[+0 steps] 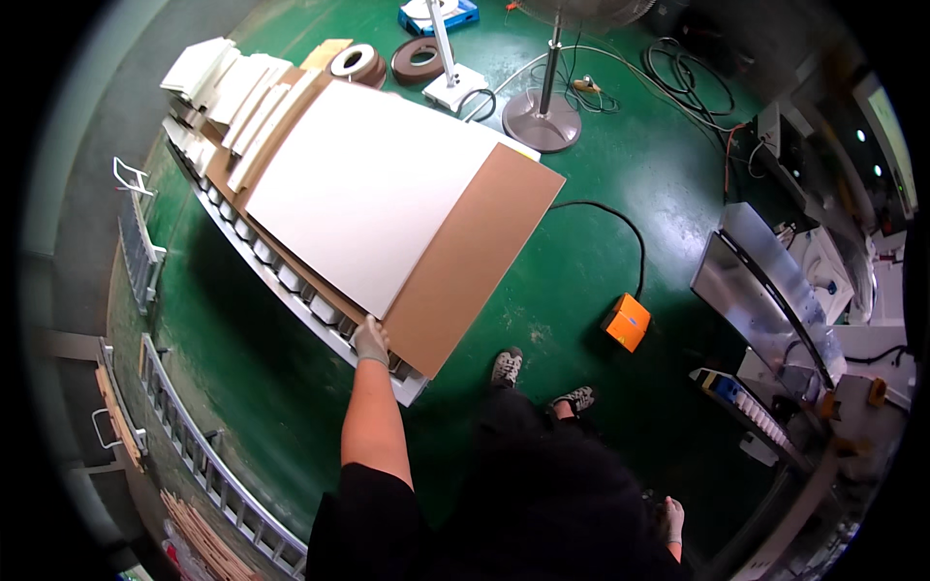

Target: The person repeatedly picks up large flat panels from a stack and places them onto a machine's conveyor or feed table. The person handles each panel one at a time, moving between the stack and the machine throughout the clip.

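My left hand, in a pale glove, reaches to the near corner of a large white panel. Its fingers close on the panel's edge; the thumb's grip is partly hidden. Beneath that panel lies a brown board, bare along its right side. Both rest on a long roller conveyor with a pale side rail. Low at the right, beside my dark clothing, hangs my right hand, away from the panels. Its fingers show too small and dim to read.
Narrow white strips lie farther along the conveyor. Beyond it are rolls of edge band and a pedestal fan. An orange foot-pedal-like box with a black cable sits on the green floor. Machinery stands right; another roller track curves left.
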Available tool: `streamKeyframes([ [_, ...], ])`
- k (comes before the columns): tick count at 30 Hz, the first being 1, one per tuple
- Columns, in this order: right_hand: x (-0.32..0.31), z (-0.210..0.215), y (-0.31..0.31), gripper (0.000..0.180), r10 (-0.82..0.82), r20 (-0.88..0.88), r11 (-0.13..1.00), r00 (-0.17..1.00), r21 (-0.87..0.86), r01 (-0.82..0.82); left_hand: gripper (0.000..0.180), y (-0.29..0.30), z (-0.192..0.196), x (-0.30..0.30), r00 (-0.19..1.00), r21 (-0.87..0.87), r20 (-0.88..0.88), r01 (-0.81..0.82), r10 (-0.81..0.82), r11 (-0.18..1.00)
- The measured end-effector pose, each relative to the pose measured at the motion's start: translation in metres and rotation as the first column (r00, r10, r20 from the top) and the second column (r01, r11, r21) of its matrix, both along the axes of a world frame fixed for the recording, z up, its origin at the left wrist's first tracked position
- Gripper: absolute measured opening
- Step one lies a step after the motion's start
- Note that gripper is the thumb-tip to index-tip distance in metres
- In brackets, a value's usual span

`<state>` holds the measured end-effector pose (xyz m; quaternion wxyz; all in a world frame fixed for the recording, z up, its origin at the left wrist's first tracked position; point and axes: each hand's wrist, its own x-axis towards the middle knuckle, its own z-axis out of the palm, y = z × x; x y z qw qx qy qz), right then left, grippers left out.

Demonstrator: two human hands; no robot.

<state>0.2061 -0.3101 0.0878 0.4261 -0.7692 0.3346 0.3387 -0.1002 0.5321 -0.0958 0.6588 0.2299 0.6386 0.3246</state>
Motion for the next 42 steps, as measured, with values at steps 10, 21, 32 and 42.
streamKeyframes([
  [10, -0.01, 0.037, 0.156, 0.039, 0.29, 0.148, 0.951, 0.946, 0.071, -0.302, 0.043, 0.036, 0.052, 0.032, 0.868, -0.204, -0.428, 0.176, -0.249, 0.963],
  [21, -0.029, 0.024, 0.17, 0.04, 0.364, 0.035, 0.931, 0.931, -0.04, -0.363, 0.037, -0.04, 0.023, 0.162, 0.916, -0.247, 0.04, 0.396, -0.399, 0.884],
  [32, -0.078, 0.013, 0.105, 0.037, 0.353, 0.159, 0.934, 0.922, -0.123, -0.337, 0.055, -0.154, 0.035, 0.249, 0.803, -0.368, 0.268, 0.596, -0.532, 0.714],
  [42, -0.072, 0.011, 0.176, 0.036, 0.443, 0.062, 0.894, 0.894, 0.044, -0.446, 0.061, -0.173, 0.013, 0.233, 0.898, -0.276, 0.418, 0.266, -0.133, 0.924],
])
